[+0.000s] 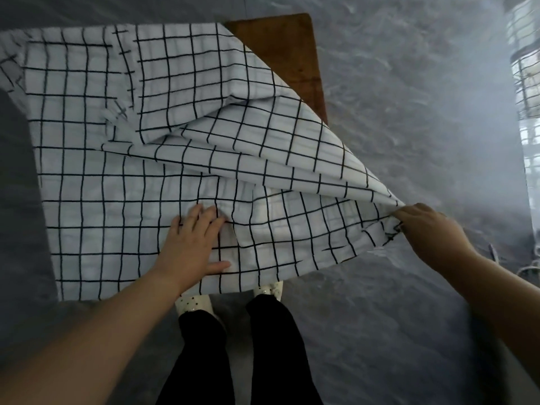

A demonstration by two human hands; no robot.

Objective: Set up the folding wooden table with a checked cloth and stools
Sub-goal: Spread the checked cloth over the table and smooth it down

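The checked cloth [122, 159] lies over most of the wooden table [287, 57], whose bare corner shows at the top middle. The left hand [194, 244] presses flat on the cloth with straight fingers. The right hand [423, 226] pinches the cloth's corner at the right.

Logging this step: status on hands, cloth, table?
Left hand flat on checked cloth. Right hand pinches its right corner, lifted. Wooden table far right corner uncovered; folds mid-cloth.
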